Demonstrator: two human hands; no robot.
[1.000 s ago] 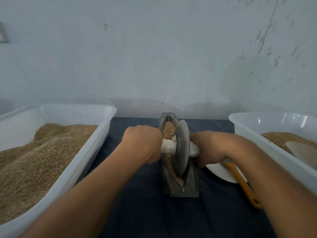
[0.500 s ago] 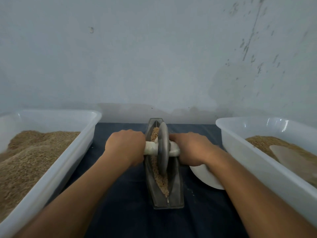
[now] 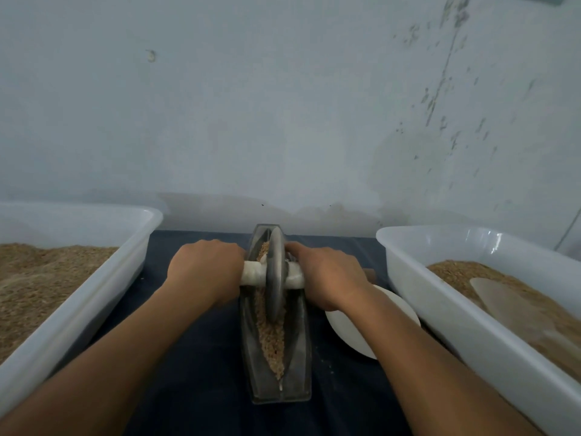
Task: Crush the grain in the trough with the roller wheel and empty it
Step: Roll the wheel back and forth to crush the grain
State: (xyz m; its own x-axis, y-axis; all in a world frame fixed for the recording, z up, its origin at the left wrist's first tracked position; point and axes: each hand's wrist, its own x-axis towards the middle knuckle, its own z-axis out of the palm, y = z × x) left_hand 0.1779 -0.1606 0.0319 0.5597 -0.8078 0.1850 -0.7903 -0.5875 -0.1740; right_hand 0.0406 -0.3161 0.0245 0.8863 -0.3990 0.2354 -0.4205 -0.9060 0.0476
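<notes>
Desk: a flat top covered in dark navy cloth (image 3: 195, 357), running back to the wall; a few pale specks lie on the cloth just right of the trough.
Wall: a pale blue-grey painted wall (image 3: 283, 105) fills the upper half of the view, with dark flecks and a thin crack on its right side and a darker stained band where it meets the desk.
Trough: a long, narrow grey metal trough (image 3: 301, 347) lies lengthwise at the middle of the desk, its near end square and its far end close to the wall.
Grain: brown crushed grain (image 3: 273, 338) lies along the trough's groove, ahead of and behind the wheel.
Roller: a grey metal disc wheel (image 3: 276, 278) stands upright in the groove on a white-wrapped axle handle (image 3: 253, 273) that crosses the trough.
Left grip: the left hand (image 3: 207, 272) is curled round the left end of the axle.
Right grip: the right hand (image 3: 327, 275) is curled round the right end.
Left of desk: a large translucent white plastic tub (image 3: 94, 297) heaped with brown grain.
Right of desk: a second translucent white plastic tub (image 3: 446, 306) holds grain and a pale flat scoop (image 3: 503, 297).
Between trough and right tub: a round white plate (image 3: 355, 328), partly hidden under the right forearm.
</notes>
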